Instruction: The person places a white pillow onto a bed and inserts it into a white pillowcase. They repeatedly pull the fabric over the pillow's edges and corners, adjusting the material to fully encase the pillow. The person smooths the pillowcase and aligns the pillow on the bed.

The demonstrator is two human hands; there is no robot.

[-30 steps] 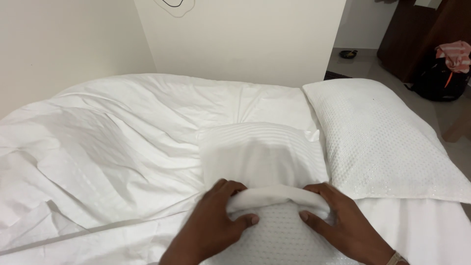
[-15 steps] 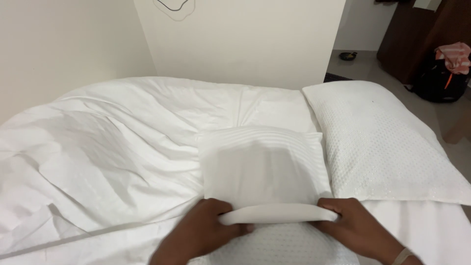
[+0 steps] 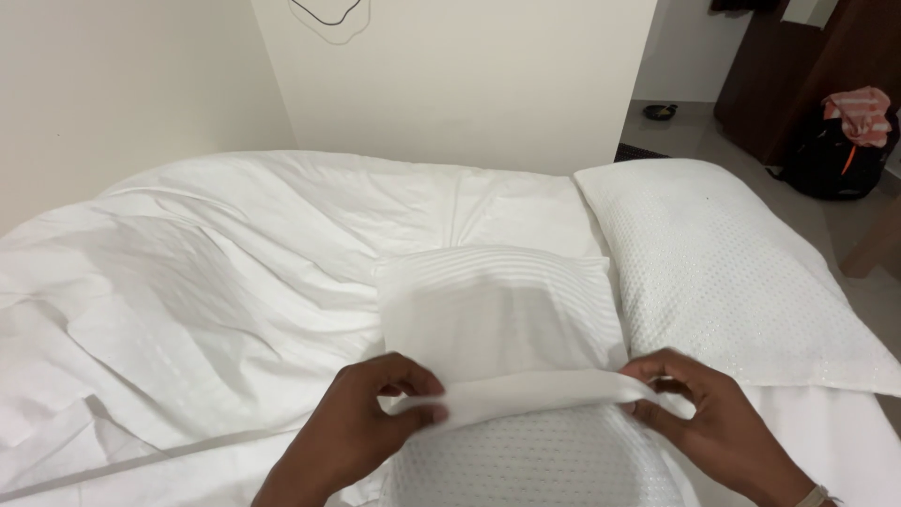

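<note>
Nearest the camera, the left hand and the right hand each pinch one end of the open hem of a white striped cotton pillowcase, fingers curled shut on the cloth with thumbs on top. A second ago both hands sat close together and gripped a thick rolled bunch of that hem; half a second ago the roll had thinned. Now the hands have drawn apart and the hem is stretched into a flat, taut band between them. Below that band the white dimpled foam pillow shows bare at the bottom edge of the view, more of it than before, while its far part lies inside the case. I judge that the case is only partly on, its mouth held wide across the pillow's width. The pillow and case lie on the rumpled white bedsheet, which spreads to the left in loose folds. Just right of the case, touching its edge, rests a second white dotted pillow, fully covered. Beyond the bed stands a plain cream wall, and far right on the floor sits a black bag with a pink-striped cloth draped over it.
</note>
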